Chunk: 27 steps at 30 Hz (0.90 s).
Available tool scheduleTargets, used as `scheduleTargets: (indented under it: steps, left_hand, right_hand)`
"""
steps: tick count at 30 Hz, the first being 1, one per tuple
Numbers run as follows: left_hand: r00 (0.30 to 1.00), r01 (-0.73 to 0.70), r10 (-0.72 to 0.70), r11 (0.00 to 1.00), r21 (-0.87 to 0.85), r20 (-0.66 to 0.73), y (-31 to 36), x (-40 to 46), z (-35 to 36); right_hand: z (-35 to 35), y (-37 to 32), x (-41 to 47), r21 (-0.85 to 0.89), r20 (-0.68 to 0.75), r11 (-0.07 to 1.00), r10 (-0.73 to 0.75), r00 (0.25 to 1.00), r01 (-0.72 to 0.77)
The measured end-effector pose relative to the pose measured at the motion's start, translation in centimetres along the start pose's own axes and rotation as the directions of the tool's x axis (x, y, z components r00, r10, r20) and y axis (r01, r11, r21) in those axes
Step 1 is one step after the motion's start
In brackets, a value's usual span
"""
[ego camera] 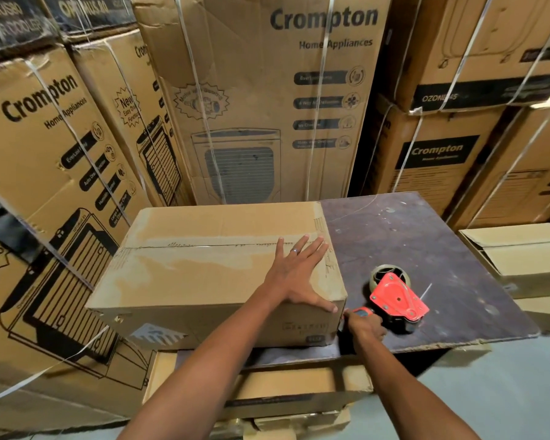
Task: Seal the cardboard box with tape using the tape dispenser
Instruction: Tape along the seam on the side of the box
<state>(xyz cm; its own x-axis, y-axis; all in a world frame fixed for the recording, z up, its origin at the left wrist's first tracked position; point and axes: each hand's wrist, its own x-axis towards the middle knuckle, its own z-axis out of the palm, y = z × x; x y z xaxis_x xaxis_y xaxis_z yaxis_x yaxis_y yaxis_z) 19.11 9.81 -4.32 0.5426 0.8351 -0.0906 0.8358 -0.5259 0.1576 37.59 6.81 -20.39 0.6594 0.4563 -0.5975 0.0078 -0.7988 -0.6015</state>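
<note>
The plain brown cardboard box (216,271) sits on the left part of the dark, scuffed wooden tabletop (426,242), its top flaps folded shut, with a strip of clear tape already visible along the centre seam. The left hand (299,274) lies flat on the box's right end, fingers straight and spread, thumb hooked over the near top edge, pressing the flaps down. Just to the right of the box's near right corner, the right hand (364,323) is curled round the orange handle of the red metal tape dispenser (397,296), which rests on the tabletop with its roll of clear tape at the far end. By the look of it the step in hand is picking up the dispenser, either to begin or to add a strip. The next move likely calls for lifting the tool to the box's right edge, sticking the tape end down over the side, then drawing it leftward along the seam while the left hand holds the flaps level.
</note>
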Motion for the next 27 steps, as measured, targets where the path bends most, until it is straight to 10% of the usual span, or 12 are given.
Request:
scheduleTargets:
  steps: [12, 18, 27]
  left_hand:
    - [0.998, 0.057, -0.058, 0.995, -0.080, -0.016, 1.1, 2.5, 0.1]
    - [0.956, 0.057, -0.154, 0.934, -0.354, -0.251, 0.6, 3.2, -0.3]
    - [0.909, 0.061, -0.389, 0.479, -0.876, -0.150, -1.8, 6.2, -3.2]
  right_hand:
    - [-2.9, -1.0, 1.7, -0.019, 0.011, 0.985, -0.173, 0.985, 0.173]
    - [-4.0, -6.4, -0.6, 0.087, 0.074, 0.942, -0.332, 0.940, 0.325]
    - [-8.1, -16.6, -6.6, 0.426, 0.495, 0.872, -0.447, 0.745, 0.240]
